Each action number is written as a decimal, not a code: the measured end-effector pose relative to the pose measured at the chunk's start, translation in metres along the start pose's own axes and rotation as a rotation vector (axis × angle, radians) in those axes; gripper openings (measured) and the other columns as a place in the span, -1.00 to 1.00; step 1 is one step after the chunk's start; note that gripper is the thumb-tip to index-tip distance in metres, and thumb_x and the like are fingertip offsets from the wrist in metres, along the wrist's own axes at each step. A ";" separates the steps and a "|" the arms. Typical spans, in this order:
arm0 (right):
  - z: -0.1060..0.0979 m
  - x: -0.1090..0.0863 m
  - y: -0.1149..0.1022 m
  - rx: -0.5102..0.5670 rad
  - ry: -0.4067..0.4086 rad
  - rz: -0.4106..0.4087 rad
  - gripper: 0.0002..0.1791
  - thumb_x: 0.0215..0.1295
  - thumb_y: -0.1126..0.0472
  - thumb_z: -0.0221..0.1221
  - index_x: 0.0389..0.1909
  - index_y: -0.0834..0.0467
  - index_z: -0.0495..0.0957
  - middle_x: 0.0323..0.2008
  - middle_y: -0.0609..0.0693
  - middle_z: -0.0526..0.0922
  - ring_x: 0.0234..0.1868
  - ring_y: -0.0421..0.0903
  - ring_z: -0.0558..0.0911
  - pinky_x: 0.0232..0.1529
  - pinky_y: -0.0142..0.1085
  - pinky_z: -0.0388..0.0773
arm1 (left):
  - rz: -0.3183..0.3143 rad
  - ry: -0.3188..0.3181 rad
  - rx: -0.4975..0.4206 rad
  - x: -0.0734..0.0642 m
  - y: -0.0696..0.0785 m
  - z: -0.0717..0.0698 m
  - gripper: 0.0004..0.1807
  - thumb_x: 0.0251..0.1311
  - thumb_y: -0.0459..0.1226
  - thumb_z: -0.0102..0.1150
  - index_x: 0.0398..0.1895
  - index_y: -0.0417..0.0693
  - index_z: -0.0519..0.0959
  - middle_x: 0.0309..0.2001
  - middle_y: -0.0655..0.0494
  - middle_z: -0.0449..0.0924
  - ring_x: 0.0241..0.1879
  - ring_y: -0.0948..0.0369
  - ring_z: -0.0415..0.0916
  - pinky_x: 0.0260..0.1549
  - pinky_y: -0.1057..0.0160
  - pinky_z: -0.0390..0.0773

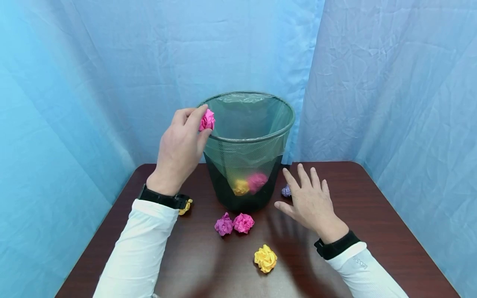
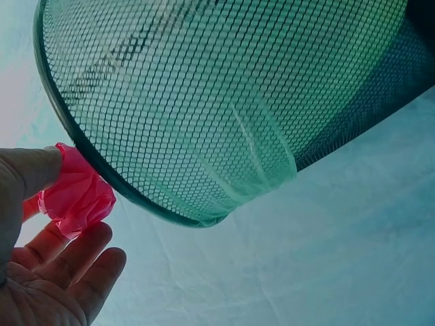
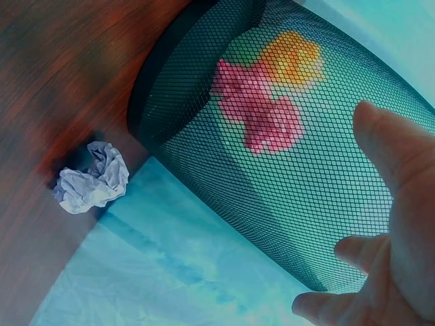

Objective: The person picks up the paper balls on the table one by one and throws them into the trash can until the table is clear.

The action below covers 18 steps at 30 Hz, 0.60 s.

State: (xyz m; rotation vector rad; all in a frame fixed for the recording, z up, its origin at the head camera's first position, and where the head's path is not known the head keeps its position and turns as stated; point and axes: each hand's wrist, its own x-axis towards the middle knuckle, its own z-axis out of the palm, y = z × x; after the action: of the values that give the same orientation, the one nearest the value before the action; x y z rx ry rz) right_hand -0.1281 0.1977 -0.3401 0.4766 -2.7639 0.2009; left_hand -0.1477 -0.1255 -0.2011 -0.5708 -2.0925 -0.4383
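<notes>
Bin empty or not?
Not empty: a yellow paper ball and pink crumpled paper show through the lower wall of the mesh bin.

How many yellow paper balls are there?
3: one ball inside the bin, another ball on the table in front of it, a third ball partly hidden behind the left wristband. More could be hidden inside the bin.

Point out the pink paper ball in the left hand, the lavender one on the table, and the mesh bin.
Pink paper ball [image 2: 78, 195]: left wrist view, its crumpled middle.
Lavender paper ball [image 3: 90, 186]: right wrist view, its crumpled middle.
Mesh bin [image 1: 244, 158]: head view, its front wall.
</notes>
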 end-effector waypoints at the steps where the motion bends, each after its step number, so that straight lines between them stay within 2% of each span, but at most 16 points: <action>1: 0.000 0.000 0.000 0.000 0.001 -0.001 0.07 0.04 -0.40 0.23 0.53 -0.02 0.11 0.47 0.33 0.11 0.41 0.46 0.04 0.21 0.48 0.08 | 0.004 -0.002 0.002 0.001 -0.001 0.000 -0.41 0.27 -0.18 0.20 0.36 -0.10 0.40 0.10 -0.23 0.47 -0.17 0.02 0.55 -0.32 -0.02 0.63; 18: 0.000 0.002 -0.005 -0.005 0.001 -0.011 0.08 0.05 -0.41 0.22 0.54 -0.04 0.08 0.48 0.32 0.10 0.41 0.46 0.04 0.21 0.48 0.07 | 0.000 -0.080 0.043 0.007 -0.012 -0.004 -0.39 0.27 -0.13 0.19 0.35 -0.15 0.38 0.05 -0.23 0.49 -0.24 0.03 0.53 -0.34 -0.01 0.64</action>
State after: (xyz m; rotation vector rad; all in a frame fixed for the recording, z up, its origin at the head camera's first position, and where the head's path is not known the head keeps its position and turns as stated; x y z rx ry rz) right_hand -0.1282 0.1923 -0.3392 0.4897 -2.7599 0.1921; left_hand -0.1550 -0.1364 -0.1945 -0.5716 -2.1728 -0.3753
